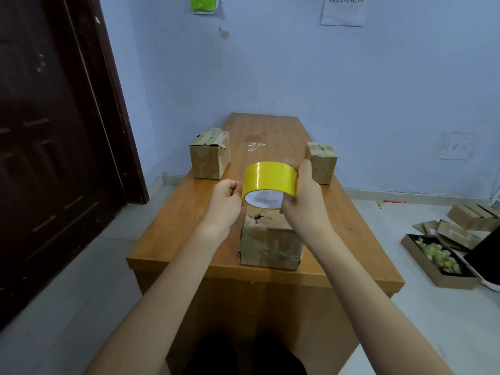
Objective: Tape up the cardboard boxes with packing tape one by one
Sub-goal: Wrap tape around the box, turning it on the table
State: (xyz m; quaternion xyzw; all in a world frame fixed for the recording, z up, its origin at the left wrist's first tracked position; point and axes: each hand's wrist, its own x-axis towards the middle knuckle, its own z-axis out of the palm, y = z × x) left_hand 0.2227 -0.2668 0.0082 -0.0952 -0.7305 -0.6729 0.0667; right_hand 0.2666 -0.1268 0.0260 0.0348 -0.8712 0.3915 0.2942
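A yellow roll of packing tape [270, 177] is held up in the air above a worn cardboard box [270, 246] that stands near the front edge of the wooden table [189, 212]. My right hand [304, 198] grips the roll's right side, fingers curled round it. My left hand [227, 198] pinches at the roll's left edge with thumb and fingertips. A second cardboard box [209, 155] stands at the table's left edge. A third, smaller box [323, 162] stands at the right edge, partly behind my right hand.
A dark door [54, 131] fills the left. The blue wall [324, 77] stands behind the table. On the floor at the right lie flattened cardboard pieces [457, 228] and an open tray of pale scraps [438, 259].
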